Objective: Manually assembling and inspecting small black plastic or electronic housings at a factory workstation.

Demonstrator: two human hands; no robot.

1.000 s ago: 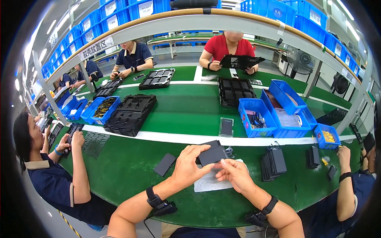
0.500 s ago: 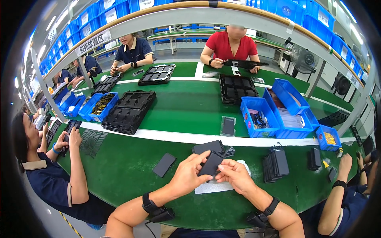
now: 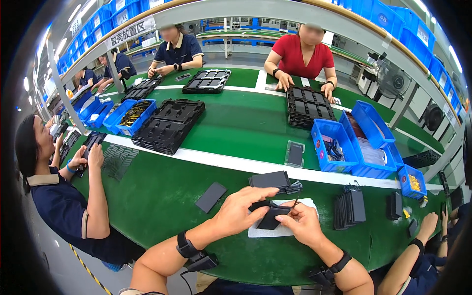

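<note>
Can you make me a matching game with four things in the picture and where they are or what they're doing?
1. Right hand
2. White sheet
3. Pile of yellow pieces
4. Fan

A. Inside a small blue bin
B. Beyond the green table
C. Thumb pressed on a dark block
D. Spread on the green table

Pairs: 1-C, 2-D, 3-A, 4-B

The white sheet looks matt and soft, either paper or cloth. Above the sheet, the dark block has a smooth, matt face. To the sheet's right, the dark slabs look equally matt. Beneath the sheet, the green table is smooth with a faint sheen. Beyond the sheet, rightward, the blue bin is shiny plastic; leftward, the black trays look like ridged plastic.
</note>
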